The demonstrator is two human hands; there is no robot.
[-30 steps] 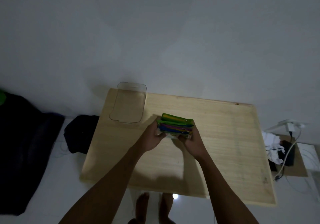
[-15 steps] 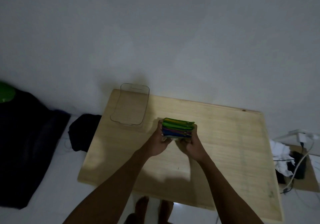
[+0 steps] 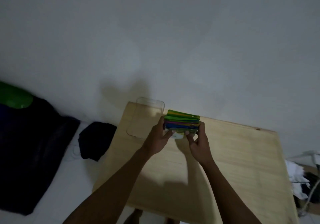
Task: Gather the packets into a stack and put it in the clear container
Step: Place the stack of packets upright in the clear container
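Two bare hands gripped one stack of packets (image 3: 181, 122) above the wooden table (image 3: 233, 154). Farthest left lay a dark cloth (image 3: 97, 139) on the floor. Next stood the clear container (image 3: 146, 118), empty, at the table's far left corner, just beside the stack. The left hand (image 3: 158, 139) was clamped on the stack's left end, and the right hand (image 3: 199, 144) was clamped on its right end, thumbs beneath.
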